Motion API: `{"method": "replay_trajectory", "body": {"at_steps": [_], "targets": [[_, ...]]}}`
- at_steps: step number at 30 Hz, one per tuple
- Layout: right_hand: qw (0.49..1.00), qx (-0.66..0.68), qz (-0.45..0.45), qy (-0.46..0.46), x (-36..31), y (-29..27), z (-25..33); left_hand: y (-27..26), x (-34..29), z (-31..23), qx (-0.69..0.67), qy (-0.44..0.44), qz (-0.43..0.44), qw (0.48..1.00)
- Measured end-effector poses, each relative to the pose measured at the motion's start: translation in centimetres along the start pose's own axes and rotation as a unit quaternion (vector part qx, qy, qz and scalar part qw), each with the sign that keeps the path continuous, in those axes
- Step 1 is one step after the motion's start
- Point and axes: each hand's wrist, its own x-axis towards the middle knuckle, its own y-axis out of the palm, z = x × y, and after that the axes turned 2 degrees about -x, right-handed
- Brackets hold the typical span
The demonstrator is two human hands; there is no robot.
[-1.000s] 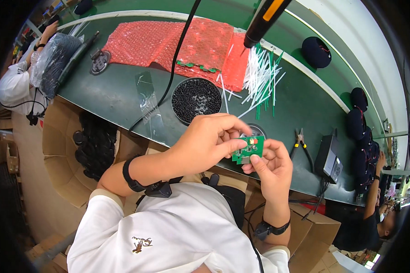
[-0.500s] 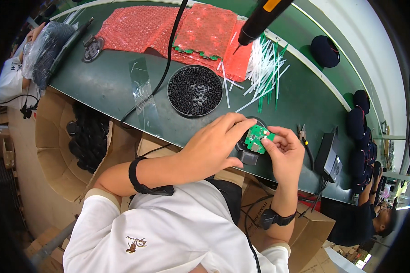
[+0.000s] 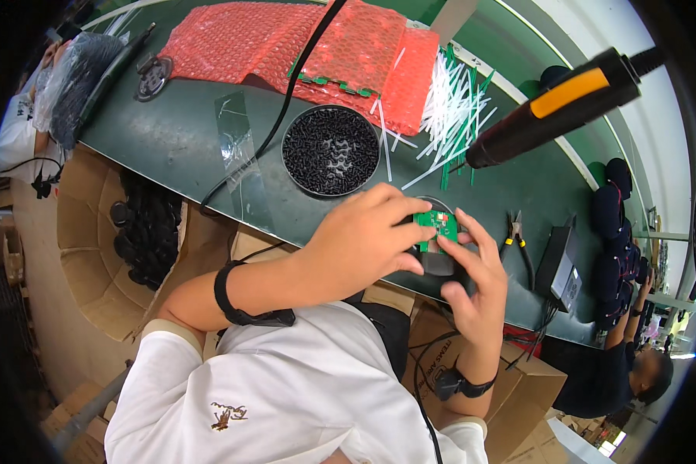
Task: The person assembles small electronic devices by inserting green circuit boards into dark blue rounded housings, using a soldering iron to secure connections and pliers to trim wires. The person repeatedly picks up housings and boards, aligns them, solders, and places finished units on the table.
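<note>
Now find the green circuit board (image 3: 448, 226) between the left grip (image 3: 363, 236) and the right grip (image 3: 479, 286), under the fingertips of both, on or just over a dark housing (image 3: 438, 265). Note the left grip spread, with fingertips along the board's left side and thumb well apart from them, near the housing; likewise the right grip spread, with forefinger on the board's lower right part and thumb held clear. No pinch visible in either. Judge this, perhaps, as settling the board against the housing; hard to tell the exact fit beneath the fingers. For good work, keep to the edges, away from the small pale-and-red part (image 3: 442, 220) on top. Square the board by feel, then press evenly from both sides, never at one corner, to avoid flexing. Steady the housing with the left thumb against rocking. Mind the black-and-orange power screwdriver (image 3: 553, 108) beyond the right grip, with tip pointing toward the fingers; keep the knuckles low. Leave alone, on the table (image 3: 170, 124), the dish (image 3: 378, 158) of small black pieces (image 3: 309, 155) beyond the left grip and the cutters (image 3: 516, 238) just right of the right grip.
</note>
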Motion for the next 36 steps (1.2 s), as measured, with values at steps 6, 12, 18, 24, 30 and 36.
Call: {"method": "replay_trajectory", "body": {"at_steps": [6,12,18,24,30,36], "targets": [[0.988,-0.052,-0.14,-0.05,-0.5,2.1,-0.5,-0.9,0.7,0.0,-0.072,0.004,-0.017,0.997],[0.979,0.135,-0.141,0.05,-0.4,2.9,1.3,-0.3,0.2,-0.6,-0.155,-0.054,-0.023,0.986],[0.975,0.158,-0.146,0.063,-1.1,3.3,1.0,0.3,-0.2,-0.8,-0.138,-0.035,-0.073,0.987],[0.971,0.16,-0.157,0.083,-1.1,3.4,1.6,0.9,-0.2,-0.7,-0.112,-0.021,-0.106,0.988],[0.962,0.196,-0.159,0.103,-1.2,3.6,1.4,0.7,-0.1,-0.8,-0.095,-0.038,-0.089,0.991],[0.958,0.216,-0.159,0.103,-1.4,3.6,1.2,1.1,0.0,-0.4,-0.097,0.002,-0.117,0.988]]}}
